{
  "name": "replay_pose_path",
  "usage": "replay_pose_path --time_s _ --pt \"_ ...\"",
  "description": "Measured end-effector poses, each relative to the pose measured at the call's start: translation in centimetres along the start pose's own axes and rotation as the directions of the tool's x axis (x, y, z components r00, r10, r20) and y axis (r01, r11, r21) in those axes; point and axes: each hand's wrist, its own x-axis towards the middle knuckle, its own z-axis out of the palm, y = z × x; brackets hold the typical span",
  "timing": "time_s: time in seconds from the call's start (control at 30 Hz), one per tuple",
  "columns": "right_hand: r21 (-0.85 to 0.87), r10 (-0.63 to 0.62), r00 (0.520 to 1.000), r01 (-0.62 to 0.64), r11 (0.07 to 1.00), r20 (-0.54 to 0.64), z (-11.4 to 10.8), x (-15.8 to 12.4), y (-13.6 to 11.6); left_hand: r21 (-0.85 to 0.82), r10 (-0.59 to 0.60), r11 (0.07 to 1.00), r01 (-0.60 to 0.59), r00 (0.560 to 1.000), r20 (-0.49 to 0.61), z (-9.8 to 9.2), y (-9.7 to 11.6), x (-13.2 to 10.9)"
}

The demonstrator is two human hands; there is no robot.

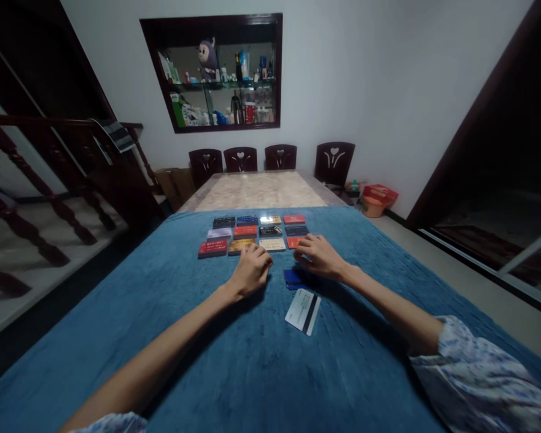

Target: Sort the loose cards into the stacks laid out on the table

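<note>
Rows of plastic cards in small stacks lie on the blue cloth point(175, 319). My left hand point(251, 270) is closed with curled fingers, just in front of a gold card stack point(241, 246) and a cream card stack point(273, 245). Whatever its fingertips may hold is hidden. My right hand point(319, 257) is also closed, its bent fingers beside a red card stack point(293, 242) and above some dark blue cards point(293, 278); its grasp cannot be seen. Nearer to me, a white card point(300, 310) with a black stripe lies at an angle, apart from both hands.
Other stacks include a dark red one point(213, 248) at the front left and a red one point(294, 219) at the back right. Beyond the cloth shows the marble tabletop point(261, 187). Dark chairs point(335, 162) stand at the far end, and a wooden railing point(40, 192) runs along the left.
</note>
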Motion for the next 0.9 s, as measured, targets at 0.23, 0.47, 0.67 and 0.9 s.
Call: replay_pose_path --time_s 0.23,0.47,0.67,0.9 --pt "0.077 0.026 0.999 -0.023 0.997 -0.048 1.0 -4.5 0.0 -0.062 0.064 0.996 -0.062 0.998 0.025 1.4 2.4 0.2" --pt "0.189 0.052 0.993 -0.032 0.981 -0.102 1.1 -7.0 -0.8 -0.144 0.144 0.98 -0.14 0.989 0.023 3.2 3.1 -0.3" --pt "0.224 0.022 0.993 0.004 0.975 -0.115 1.6 -7.6 -0.7 -0.172 0.191 0.969 -0.179 0.98 0.057 3.4 2.8 -0.7" --pt "0.231 -0.012 0.992 0.041 0.972 -0.127 2.2 -7.9 -0.3 -0.207 0.186 0.963 -0.173 0.981 0.046 3.4 2.8 -0.6"
